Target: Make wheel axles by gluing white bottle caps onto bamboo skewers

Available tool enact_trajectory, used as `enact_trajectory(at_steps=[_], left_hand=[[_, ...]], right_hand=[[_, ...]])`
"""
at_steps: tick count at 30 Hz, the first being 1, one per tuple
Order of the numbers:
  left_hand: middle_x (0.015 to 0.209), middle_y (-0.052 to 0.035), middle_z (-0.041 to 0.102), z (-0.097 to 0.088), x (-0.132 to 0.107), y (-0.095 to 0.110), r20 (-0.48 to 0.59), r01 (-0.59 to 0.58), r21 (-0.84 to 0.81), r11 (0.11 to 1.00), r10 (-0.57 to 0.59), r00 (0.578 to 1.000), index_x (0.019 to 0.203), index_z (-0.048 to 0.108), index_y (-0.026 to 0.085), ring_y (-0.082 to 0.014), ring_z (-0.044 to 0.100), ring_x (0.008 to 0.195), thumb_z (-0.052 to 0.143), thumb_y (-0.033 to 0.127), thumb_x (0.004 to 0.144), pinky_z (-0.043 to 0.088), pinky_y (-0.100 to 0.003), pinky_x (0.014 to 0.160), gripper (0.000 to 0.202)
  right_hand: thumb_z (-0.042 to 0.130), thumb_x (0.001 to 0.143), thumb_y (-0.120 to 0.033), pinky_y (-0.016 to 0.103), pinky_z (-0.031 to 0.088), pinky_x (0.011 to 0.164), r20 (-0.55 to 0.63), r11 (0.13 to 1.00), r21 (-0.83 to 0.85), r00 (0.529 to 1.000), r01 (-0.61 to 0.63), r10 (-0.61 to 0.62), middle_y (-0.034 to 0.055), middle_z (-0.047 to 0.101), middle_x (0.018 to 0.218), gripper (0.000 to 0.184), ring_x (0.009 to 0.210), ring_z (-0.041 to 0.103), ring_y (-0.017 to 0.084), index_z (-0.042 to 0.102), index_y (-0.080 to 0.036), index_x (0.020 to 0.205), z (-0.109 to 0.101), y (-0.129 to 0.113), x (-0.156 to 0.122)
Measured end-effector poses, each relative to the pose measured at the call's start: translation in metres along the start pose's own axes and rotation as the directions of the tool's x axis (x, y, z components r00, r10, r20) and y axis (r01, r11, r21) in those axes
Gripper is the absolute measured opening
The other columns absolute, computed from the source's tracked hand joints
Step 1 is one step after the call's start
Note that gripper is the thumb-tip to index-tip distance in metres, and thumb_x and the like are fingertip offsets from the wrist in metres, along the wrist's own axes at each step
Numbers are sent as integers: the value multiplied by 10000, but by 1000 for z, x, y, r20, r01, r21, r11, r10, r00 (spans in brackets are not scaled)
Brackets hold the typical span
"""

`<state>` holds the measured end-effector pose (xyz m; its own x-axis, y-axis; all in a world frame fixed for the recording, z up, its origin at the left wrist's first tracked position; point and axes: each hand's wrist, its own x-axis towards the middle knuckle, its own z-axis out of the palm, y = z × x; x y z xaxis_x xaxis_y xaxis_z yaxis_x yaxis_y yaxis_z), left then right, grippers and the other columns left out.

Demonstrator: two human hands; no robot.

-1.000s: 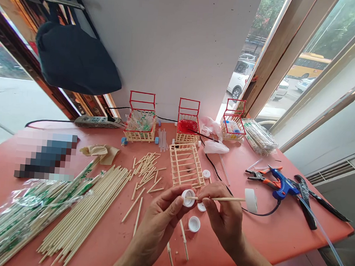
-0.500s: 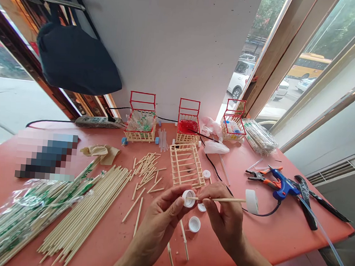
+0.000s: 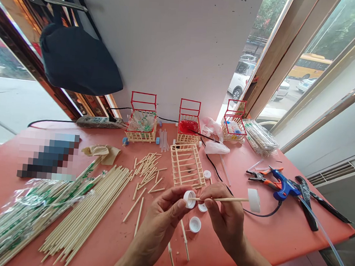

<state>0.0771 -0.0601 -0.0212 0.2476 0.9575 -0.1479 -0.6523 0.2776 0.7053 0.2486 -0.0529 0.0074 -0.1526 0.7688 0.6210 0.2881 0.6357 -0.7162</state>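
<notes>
Between the thumb and fingers of my left hand [image 3: 167, 215] is a white bottle cap [image 3: 189, 199], its hollow side turned to the right. My right hand [image 3: 224, 220] pinches a thin wooden stick [image 3: 232, 200], whose left end reaches into that cap; whether it is fixed there I cannot tell. A second white cap [image 3: 254, 200] sits on the stick's right end. Just beyond my hands lies a stick frame [image 3: 187, 167] with crossbars. On the table below them rests a loose white cap [image 3: 194, 224], hollow side up.
Long wooden sticks [image 3: 86, 212] and bagged sticks [image 3: 30, 211] lie left, short cut pieces [image 3: 147, 169] nearer the middle. A blue glue gun [image 3: 286, 187] and pliers [image 3: 263, 180] lie right. Behind stand small stick carts [image 3: 141, 123] with red handles and a power strip [image 3: 99, 121].
Both hands hold almost the same pose with the cap and stick. The whole view has shifted very slightly.
</notes>
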Motion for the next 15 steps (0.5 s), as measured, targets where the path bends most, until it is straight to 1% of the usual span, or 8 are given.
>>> enact_trajectory(at_steps=[4, 10, 15], left_hand=[[1036, -84, 802, 2, -1, 1, 2, -12, 3, 1000, 12, 1000, 1067, 809, 202, -225, 761, 982, 884, 334, 785, 591, -317, 943, 321], [1043, -81, 798, 6, 0, 5, -20, -27, 35, 999, 27, 999, 1034, 808, 206, -241, 747, 1023, 901, 359, 757, 573, -335, 969, 329], [1048, -78, 798, 8, -1, 7, -13, -29, 50, 998, 30, 999, 1035, 807, 206, -235, 738, 1036, 900, 357, 758, 560, -318, 971, 330]], right_hand=[[534, 1048, -231, 333, 513, 753, -3, 999, 29, 1000, -30, 30, 32, 734, 884, 158, 852, 703, 200, 670, -240, 970, 0, -1, 1], [536, 1049, -251, 298, 535, 667, -23, 994, 75, 996, -78, 80, 34, 740, 844, 174, 796, 724, 191, 665, -231, 934, 2, -3, 2], [537, 1051, -271, 294, 542, 666, -30, 993, 79, 995, -89, 91, 33, 736, 833, 182, 780, 722, 189, 664, -231, 926, 3, -1, 0]])
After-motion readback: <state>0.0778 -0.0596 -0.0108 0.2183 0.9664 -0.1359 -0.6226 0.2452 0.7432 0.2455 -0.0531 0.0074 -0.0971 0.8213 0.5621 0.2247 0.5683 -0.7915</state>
